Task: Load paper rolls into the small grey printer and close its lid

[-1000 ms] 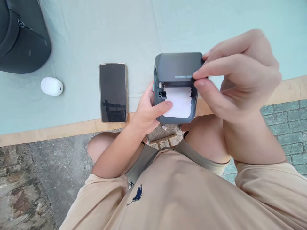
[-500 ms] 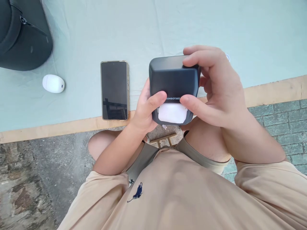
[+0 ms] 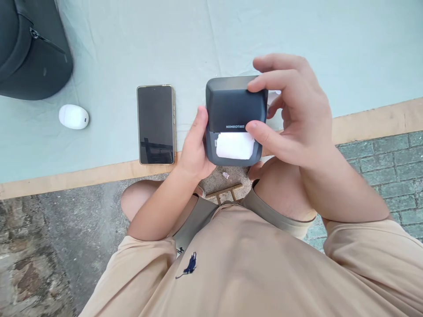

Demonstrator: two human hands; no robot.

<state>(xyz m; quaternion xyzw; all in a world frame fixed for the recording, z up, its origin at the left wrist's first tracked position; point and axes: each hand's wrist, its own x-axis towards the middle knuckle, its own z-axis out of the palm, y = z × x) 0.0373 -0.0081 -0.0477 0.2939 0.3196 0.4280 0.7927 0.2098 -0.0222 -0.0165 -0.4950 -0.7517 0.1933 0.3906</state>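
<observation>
From where I stand, I see a person who sits at a table and has 2 hands at 1 object. It is a dark grey, box-shaped plastic printer (image 3: 236, 103) with rounded corners, and it is between the 2 hands, in front of the near edge of the table. The left hand (image 3: 195, 154) is closed around the left side of the printer and holds it; its thumb points upward along this side. The right hand (image 3: 291, 108) is on the opposite side. Its thumb and forefinger are wide apart, with the tips at the right part of the black lid (image 3: 235, 110); I cannot tell how firmly they press or whether this hand carries any weight.

The lid is down, and pale letters, "NIIMBOT", are near its lower edge. Just below the lid, between the 2 hands, lies a white sheet of paper (image 3: 235, 145) with rounded corners.

To the left of the left hand's grip, near it but apart, a dark rectangular phone (image 3: 156, 125) with a gold-coloured rim lies on the pale blue-green tablecloth (image 3: 132, 39). Farther left from the grip there is a small white oval plastic case (image 3: 73, 116), and beyond it a black fabric bag (image 3: 33, 57) with a zipper, cut by the corner of the view.
</observation>
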